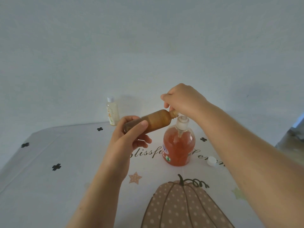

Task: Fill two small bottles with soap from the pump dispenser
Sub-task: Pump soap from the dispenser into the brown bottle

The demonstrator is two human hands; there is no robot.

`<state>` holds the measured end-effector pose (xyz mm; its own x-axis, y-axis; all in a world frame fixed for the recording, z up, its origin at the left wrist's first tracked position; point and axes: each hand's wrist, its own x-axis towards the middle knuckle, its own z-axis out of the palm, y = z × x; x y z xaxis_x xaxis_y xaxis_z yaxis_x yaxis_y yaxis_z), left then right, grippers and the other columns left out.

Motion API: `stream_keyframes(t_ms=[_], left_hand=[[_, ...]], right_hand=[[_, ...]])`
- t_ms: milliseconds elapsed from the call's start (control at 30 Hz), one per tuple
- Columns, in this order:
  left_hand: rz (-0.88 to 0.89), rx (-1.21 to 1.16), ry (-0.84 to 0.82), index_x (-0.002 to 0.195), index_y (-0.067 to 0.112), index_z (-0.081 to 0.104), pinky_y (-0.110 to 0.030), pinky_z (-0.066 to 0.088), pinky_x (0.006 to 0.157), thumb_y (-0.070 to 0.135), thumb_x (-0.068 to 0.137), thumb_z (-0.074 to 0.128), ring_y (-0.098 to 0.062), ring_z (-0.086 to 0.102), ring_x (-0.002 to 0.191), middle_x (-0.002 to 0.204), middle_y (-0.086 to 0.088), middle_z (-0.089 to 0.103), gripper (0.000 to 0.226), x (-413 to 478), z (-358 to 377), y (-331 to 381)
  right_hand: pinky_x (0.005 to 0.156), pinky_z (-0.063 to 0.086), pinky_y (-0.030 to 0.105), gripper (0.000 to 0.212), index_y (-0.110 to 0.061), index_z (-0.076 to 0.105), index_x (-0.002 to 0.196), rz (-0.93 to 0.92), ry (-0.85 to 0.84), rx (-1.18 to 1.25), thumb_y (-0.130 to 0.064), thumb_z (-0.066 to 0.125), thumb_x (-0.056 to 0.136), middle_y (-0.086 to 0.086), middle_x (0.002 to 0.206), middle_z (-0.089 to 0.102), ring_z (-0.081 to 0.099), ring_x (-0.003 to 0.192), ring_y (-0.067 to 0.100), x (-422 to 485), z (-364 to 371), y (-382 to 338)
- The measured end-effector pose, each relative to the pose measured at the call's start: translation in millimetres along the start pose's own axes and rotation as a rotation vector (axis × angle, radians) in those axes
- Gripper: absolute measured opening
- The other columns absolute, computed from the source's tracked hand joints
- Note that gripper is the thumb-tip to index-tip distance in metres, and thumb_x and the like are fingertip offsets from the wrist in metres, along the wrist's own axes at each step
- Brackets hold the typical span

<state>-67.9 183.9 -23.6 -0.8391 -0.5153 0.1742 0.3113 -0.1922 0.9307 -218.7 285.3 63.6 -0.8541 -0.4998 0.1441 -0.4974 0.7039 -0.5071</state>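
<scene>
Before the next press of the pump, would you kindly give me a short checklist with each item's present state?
1. Small brown plastic bottle held firmly: ok, the left hand grips its base end.
2. Its mouth at the nozzle of the clear pump dispenser of orange soap: cannot tell, the right hand covers the spot.
3. Dispenser upright on the patterned tablecloth: ok.
4. Brown bottle uncapped: ok; a round white cap lies right of the dispenser.
5. Second small pale bottle opened: not ok, it stands capped by the wall.
</scene>
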Motion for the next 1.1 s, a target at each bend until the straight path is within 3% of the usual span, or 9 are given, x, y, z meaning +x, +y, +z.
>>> stream_keyframes(t_ms=[100, 333, 433, 733, 1100], left_hand=[[0.002, -0.003, -0.008, 0.095, 0.016, 0.061, -0.032, 0.051, 0.059, 0.025, 0.075, 0.071, -0.026, 0.063, 0.065, 0.085, -0.008, 0.067, 0.025, 0.3, -0.2, 0.3], [-0.010, 0.005, -0.013, 0.098, 0.014, 0.060, -0.031, 0.050, 0.059, 0.026, 0.074, 0.070, -0.025, 0.063, 0.065, 0.083, -0.007, 0.066, 0.029, 0.8, -0.1, -0.1], [-0.009, 0.009, -0.008, 0.099, 0.014, 0.060, -0.032, 0.051, 0.060, 0.026, 0.075, 0.070, -0.026, 0.063, 0.066, 0.084, -0.008, 0.067, 0.029, 0.6, -0.8, -0.6], [-0.025, 0.011, 0.014, 0.098, 0.013, 0.059, -0.032, 0.050, 0.059, 0.023, 0.074, 0.071, -0.026, 0.062, 0.065, 0.083, -0.008, 0.067, 0.029, 3.2, -1.9, -3.3], [0.009, -0.003, -0.008, 0.100, 0.013, 0.059, -0.033, 0.050, 0.061, 0.024, 0.075, 0.071, -0.025, 0.063, 0.066, 0.087, -0.008, 0.067, 0.029, 1.3, -0.7, -0.1]], right_hand=[[0.086, 0.056, 0.042, 0.034, -0.008, 0.076, 0.095, 0.002, -0.003, -0.001, -0.031, 0.051, 0.095, 0.007, 0.090, 0.078, 0.071, 0.078, 0.028, -0.8, -0.7, 0.3], [0.068, 0.048, 0.032, 0.036, -0.010, 0.076, 0.094, 0.090, -0.015, 0.018, -0.035, 0.050, 0.093, 0.003, 0.073, 0.070, 0.060, 0.064, 0.021, 3.1, 2.5, 0.4], [0.071, 0.049, 0.032, 0.034, -0.015, 0.077, 0.089, 0.128, -0.066, 0.014, -0.040, 0.053, 0.092, 0.000, 0.065, 0.068, 0.060, 0.060, 0.019, 5.9, 5.7, 2.6], [0.078, 0.054, 0.034, 0.025, -0.020, 0.076, 0.080, 0.136, -0.102, 0.077, -0.038, 0.060, 0.087, 0.000, 0.076, 0.074, 0.071, 0.076, 0.023, 9.8, 15.7, 12.1], [0.059, 0.037, 0.028, 0.038, -0.016, 0.074, 0.095, 0.074, 0.011, -0.114, -0.040, 0.045, 0.097, 0.001, 0.083, 0.070, 0.064, 0.076, 0.020, 4.2, 0.9, 1.9]])
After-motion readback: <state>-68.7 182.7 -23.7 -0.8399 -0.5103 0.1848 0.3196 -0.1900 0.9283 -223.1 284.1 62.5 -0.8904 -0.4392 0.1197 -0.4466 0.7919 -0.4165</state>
